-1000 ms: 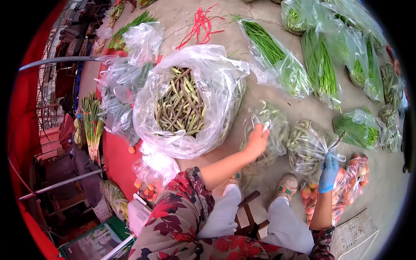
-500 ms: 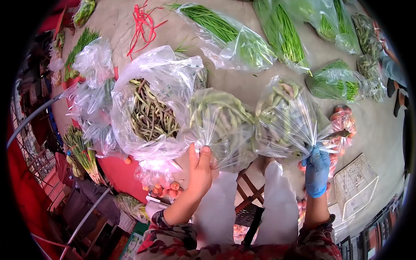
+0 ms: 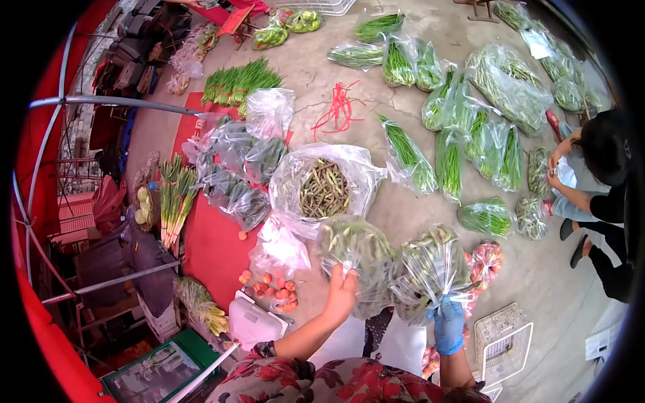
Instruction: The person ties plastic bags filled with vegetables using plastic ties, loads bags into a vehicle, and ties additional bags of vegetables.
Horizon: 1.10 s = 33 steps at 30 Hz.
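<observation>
My bare left hand (image 3: pixel 340 293) pinches the gathered plastic of a clear bag of green beans (image 3: pixel 359 258). My right hand (image 3: pixel 448 327), in a blue glove, is closed around the bunched neck of a second clear bag of green beans (image 3: pixel 423 265). Both bags hang side by side in front of my knees. Just beyond the left one, a large clear plastic bag (image 3: pixel 285 181) lies spread wide, with purplish-green bean pods (image 3: pixel 324 188) inside. The pinched fingertips of my right hand are partly hidden by plastic.
Bagged green stalks (image 3: pixel 449 168) lie at centre right, near red ribbon (image 3: pixel 338 111). Peaches (image 3: pixel 274 289) and a pink-white container (image 3: pixel 254 321) are at left. A white crate (image 3: pixel 504 342) stands at right, beside bagged red fruit (image 3: pixel 485 260). A person (image 3: pixel 591 181) sits far right.
My view has swung up and back, so more ground, a metal frame and the person on the right show. Both hands still grip their bags, which now appear lower and smaller.
</observation>
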{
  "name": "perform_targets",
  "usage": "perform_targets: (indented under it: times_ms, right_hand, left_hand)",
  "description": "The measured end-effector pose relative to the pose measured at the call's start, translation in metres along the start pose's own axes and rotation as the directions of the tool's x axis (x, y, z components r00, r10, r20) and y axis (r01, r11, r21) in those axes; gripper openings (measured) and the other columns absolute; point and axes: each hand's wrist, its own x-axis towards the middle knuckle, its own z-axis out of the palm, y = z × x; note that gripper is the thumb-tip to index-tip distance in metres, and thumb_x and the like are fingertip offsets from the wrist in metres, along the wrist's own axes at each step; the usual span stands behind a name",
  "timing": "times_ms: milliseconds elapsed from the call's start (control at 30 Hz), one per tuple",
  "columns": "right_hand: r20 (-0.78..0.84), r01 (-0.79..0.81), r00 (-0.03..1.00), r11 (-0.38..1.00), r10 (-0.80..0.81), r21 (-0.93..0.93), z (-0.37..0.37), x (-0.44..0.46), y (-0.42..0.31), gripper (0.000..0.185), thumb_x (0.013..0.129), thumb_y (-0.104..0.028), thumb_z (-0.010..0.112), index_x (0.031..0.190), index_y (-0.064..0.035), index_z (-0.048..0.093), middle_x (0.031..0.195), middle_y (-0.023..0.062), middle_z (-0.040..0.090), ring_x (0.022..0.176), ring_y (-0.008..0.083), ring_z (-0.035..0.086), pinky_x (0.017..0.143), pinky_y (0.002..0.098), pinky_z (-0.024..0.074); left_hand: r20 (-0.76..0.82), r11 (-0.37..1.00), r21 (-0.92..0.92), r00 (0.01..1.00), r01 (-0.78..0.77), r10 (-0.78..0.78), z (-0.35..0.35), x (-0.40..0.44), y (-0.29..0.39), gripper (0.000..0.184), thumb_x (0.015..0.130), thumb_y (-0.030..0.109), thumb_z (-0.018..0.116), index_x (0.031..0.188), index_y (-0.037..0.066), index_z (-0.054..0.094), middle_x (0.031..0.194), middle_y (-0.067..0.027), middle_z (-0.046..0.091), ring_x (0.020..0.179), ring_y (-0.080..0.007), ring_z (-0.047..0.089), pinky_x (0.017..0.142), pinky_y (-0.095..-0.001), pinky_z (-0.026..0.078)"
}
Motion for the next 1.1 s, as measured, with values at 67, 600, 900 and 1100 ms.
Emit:
perform_targets:
  times_ms: [67, 600, 900, 1100]
  right_hand:
    - [0.029, -0.014, 0.999, 0.999, 0.013, 0.040, 0.022, -0.025, -0.017, 0.017, 0.089, -0.018, 0.048, 0.086, -0.0019, 0.054, 0.071, 0.0049, 0.054, 0.063, 0.0140, 0.051, 0.058, 0.0275, 0.0435]
    - [-0.092, 0.333, 0.940, 0.941, -0.327, 0.061, 0.098, -0.164, -0.075, 0.024, 0.088, -0.023, 0.051, 0.077, -0.0025, 0.057, 0.062, 0.0051, 0.056, 0.052, 0.0130, 0.051, 0.051, 0.0250, 0.0414]
    - [-0.325, 0.293, 0.920, 0.935, -0.218, 0.201, 0.049, -0.167, -0.045, 0.022, 0.088, -0.023, 0.052, 0.078, -0.0038, 0.057, 0.063, 0.0033, 0.055, 0.052, 0.0109, 0.049, 0.049, 0.0238, 0.0404]
    - [-0.336, 0.249, 0.928, 0.941, -0.164, 0.228, -0.006, -0.178, -0.047, 0.022, 0.087, -0.024, 0.053, 0.079, -0.0033, 0.057, 0.063, 0.0021, 0.053, 0.050, 0.0091, 0.048, 0.048, 0.0238, 0.0402]
  left_hand:
    - [0.017, 0.999, -0.040, 0.999, -0.035, 0.036, -0.011, -0.030, 0.030, 0.006, 0.091, 0.016, 0.043, 0.093, 0.012, 0.040, 0.068, 0.0036, 0.039, 0.054, -0.0050, 0.035, 0.046, -0.0225, 0.030]
    - [0.342, 0.961, -0.269, 0.926, -0.067, 0.160, -0.053, -0.131, 0.144, 0.014, 0.090, 0.016, 0.045, 0.080, 0.015, 0.034, 0.057, 0.0043, 0.034, 0.045, -0.0071, 0.031, 0.041, -0.0237, 0.025]
    - [0.353, 0.999, 0.040, 0.936, -0.019, 0.004, -0.001, -0.121, 0.118, 0.013, 0.089, 0.017, 0.045, 0.077, 0.016, 0.038, 0.055, 0.0043, 0.035, 0.042, -0.0094, 0.032, 0.042, -0.0280, 0.030]
    - [0.340, 0.979, 0.202, 0.938, -0.009, -0.062, 0.062, -0.130, 0.095, 0.014, 0.089, 0.017, 0.045, 0.077, 0.016, 0.037, 0.055, 0.0043, 0.033, 0.043, -0.0091, 0.030, 0.041, -0.0271, 0.027]
